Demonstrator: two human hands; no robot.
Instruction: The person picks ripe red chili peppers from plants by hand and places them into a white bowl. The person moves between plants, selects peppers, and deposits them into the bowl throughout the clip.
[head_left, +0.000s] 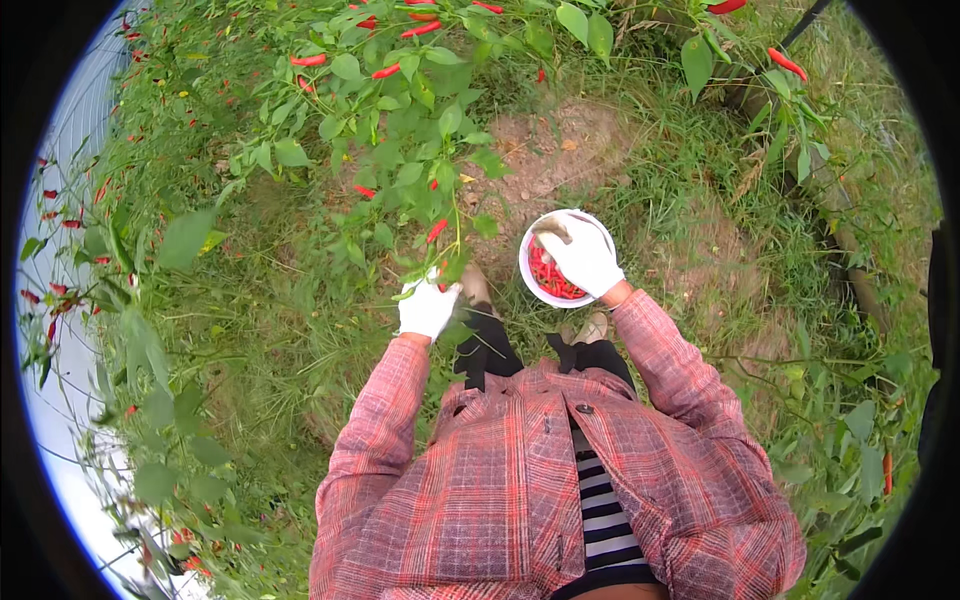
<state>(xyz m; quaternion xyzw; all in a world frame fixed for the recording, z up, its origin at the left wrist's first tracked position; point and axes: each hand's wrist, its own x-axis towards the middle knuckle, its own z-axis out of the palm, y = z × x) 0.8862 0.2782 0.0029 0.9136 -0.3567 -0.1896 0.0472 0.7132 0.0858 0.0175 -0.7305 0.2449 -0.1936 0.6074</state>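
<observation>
My left hand (429, 306), in a white glove, grips the lower end of a leafy chili pepper branch (457, 217). A red chili (436, 230) hangs just above its fingers, and a green one lies across them. My right hand (585, 255), gloved in white with a soiled thumb area, reaches into a white plastic bucket (524, 264). Picked red chilies (551, 276) lie in the bucket beneath it. Its fingertips are partly hidden, so whether they hold a chili cannot be made out.
Chili plants with red fruit (421, 30) lean in from the front and left. Another fruiting branch (795, 97) hangs at the upper right. Beyond the bucket is a patch of bare soil (559, 150) among grass. My shoes (592, 327) stand close to the bucket.
</observation>
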